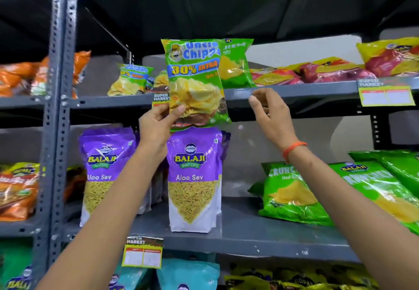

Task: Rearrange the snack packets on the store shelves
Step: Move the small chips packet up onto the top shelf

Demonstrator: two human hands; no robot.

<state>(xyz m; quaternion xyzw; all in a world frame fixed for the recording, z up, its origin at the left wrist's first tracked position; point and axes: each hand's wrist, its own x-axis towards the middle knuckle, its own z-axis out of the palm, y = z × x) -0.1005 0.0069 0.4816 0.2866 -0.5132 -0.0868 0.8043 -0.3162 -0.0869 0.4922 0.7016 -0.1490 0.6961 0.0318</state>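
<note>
Head view: left hand [158, 119] grips chips packet [195, 81].

Hands in my view: two, the left hand [158, 121] and the right hand [267, 113].
Packets I have in hand: one, the green Uncle Chipps packet [195, 81].
Green Uncle Chipps packets on the upper shelf [294, 90]: at least two that I can see, one at the left [130, 81] and one behind the held one [238, 65].
Purple Aloo Sev pouches [192, 176]: two front pouches, with more behind that I cannot count.
Green Balaji bags [292, 192] at the lower right: three I can make out.
Price tags [142, 252]: three.
Orange wristbands [294, 148]: one.
</note>
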